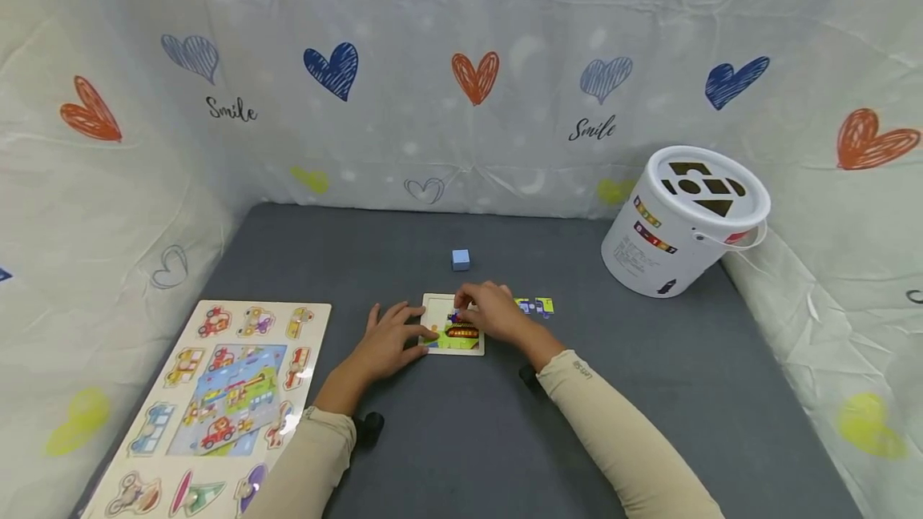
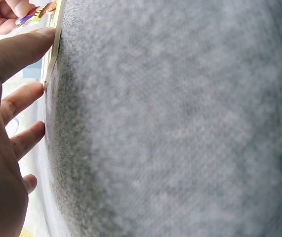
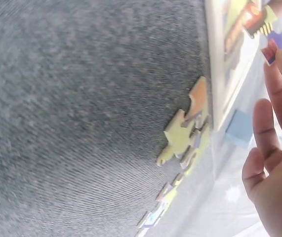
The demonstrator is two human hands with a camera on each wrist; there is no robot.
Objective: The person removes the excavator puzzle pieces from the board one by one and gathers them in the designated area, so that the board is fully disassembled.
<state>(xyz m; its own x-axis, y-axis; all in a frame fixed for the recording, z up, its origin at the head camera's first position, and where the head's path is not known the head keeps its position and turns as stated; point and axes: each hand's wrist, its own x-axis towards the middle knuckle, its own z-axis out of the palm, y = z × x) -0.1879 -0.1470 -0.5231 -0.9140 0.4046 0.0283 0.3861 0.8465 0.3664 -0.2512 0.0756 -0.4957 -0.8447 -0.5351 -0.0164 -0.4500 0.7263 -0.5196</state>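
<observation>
A small jigsaw tray (image 1: 469, 352) with a pale wooden rim lies on the dark table, partly filled with a colourful picture. My left hand (image 1: 389, 340) touches its left side, fingers spread and fairly straight, the thumb on the rim. Over the tray's upper right part, my right hand (image 1: 497, 315) pinches a puzzle piece (image 3: 281, 40) with purple, yellow and red on it, between thumb and index finger. That piece sits raised and tilted in the left wrist view. Several loose puzzle pieces (image 3: 179, 138) lie on the table just right of the tray.
Beyond the tray stands a light blue cube (image 1: 460, 260). At the back right is a white bucket (image 1: 642, 243) with a shape-cutout lid and handle. A wooden knob-puzzle board (image 1: 317, 319) of vehicles lies at the left, with picture cards (image 1: 248, 391) on it. Printed cloth surrounds the table.
</observation>
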